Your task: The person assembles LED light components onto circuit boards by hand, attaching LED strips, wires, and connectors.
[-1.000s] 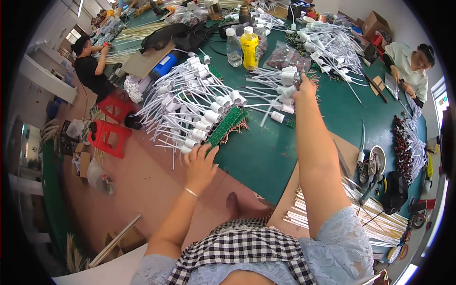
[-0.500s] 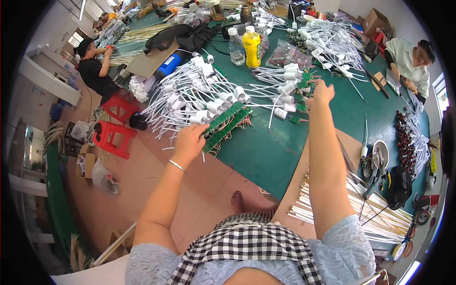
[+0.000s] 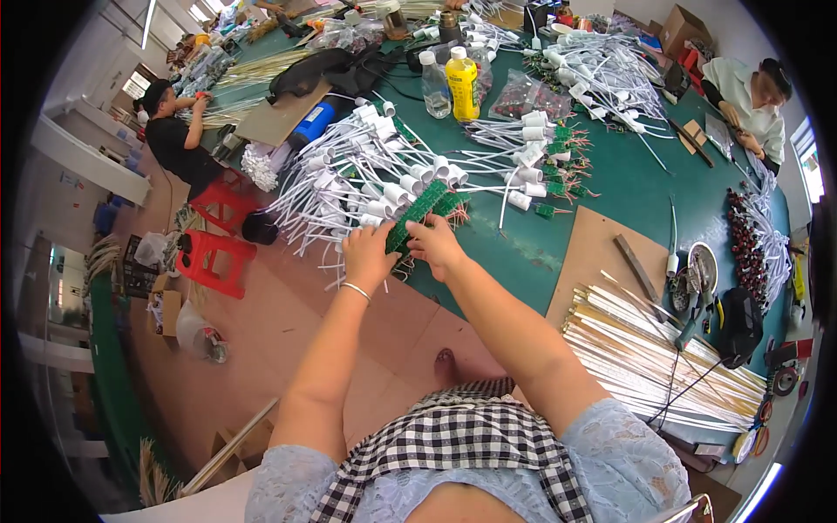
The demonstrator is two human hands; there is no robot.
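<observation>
Two long green circuit board strips (image 3: 422, 204) with thin reddish wires lie at the near left edge of the table. My left hand (image 3: 368, 254) is closed on the near end of the strips, its fingers along their left side. My right hand (image 3: 438, 247) sits just to the right, fingers bent against the same near end; the fingertips are partly hidden. Beyond the strips spreads a heap of white lamp sockets with white cables (image 3: 357, 166). Farther right lies a second row of sockets (image 3: 527, 174), with small green boards (image 3: 558, 166) at their ends.
A yellow bottle (image 3: 462, 84) and a clear bottle (image 3: 433, 85) stand at the back. Metallic strips (image 3: 654, 357) and a brown board (image 3: 586, 253) lie on the right. Two people sit at the table, one on each side. A red stool (image 3: 216, 264) stands on the floor at left.
My right hand has come back from the small green boards on the right to the strips beside my left hand. My left hand has shifted slightly right with its grip kept.
</observation>
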